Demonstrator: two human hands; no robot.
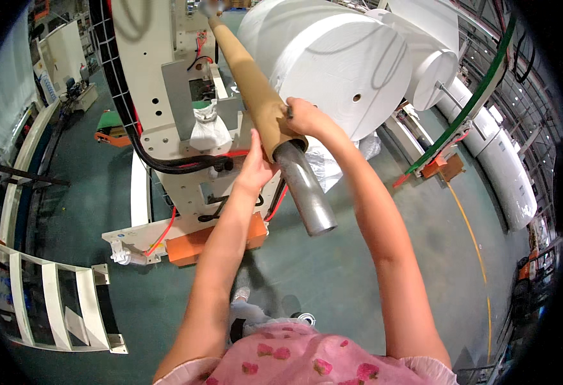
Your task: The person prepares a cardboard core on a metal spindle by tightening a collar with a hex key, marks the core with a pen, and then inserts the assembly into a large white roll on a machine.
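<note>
A long brown cardboard tube (246, 74) runs from the far top toward me, sleeved over a grey metal shaft (304, 189) whose bare round end sticks out at the near side. My left hand (256, 168) holds the tube's near end from the left, thumb stretched up along its side; its other fingers are partly hidden. On the tube's right side, my right hand (310, 120) is closed, fingers curled in against the cardboard. A small dark thing shows at its fingertips, too small to make out.
Large white rolls (345, 70) stand behind, right of the tube. A cream machine frame (134, 70) with black cables (166, 163) and an orange block (192, 247) is at left. A white ladder-like frame (50, 298) lies lower left; a green curved bar (467, 119) rises at right.
</note>
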